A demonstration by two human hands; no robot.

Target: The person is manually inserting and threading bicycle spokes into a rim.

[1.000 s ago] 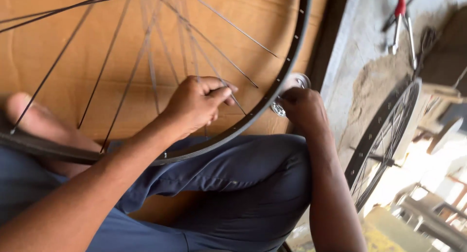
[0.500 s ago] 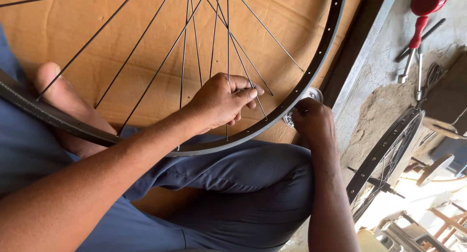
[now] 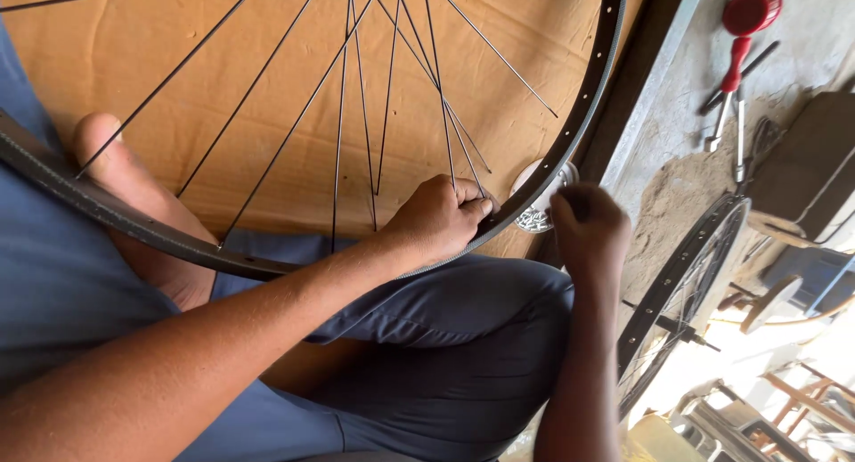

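Observation:
A black bicycle rim [image 3: 590,114] with thin steel spokes [image 3: 343,114] rests across my lap. My left hand [image 3: 436,221] is inside the rim at its lower edge, with the fingers pinched around the end of a spoke where it meets the rim. My right hand [image 3: 590,230] is just outside the rim, blurred, with the fingers curled together. It hovers beside a small white dish [image 3: 533,214] holding several small metal spoke nipples. Whether it holds one is too blurred to tell.
Brown cardboard [image 3: 223,61] lies under the wheel and my bare foot [image 3: 134,195] rests on it. A second spoked wheel [image 3: 681,293] leans at the right. A red-handled tool [image 3: 744,25] and metal tools lie on the concrete at the top right.
My left hand has slid down the spokes to the rim. My right hand has lifted away from the dish of nipples and is now blurred with motion.

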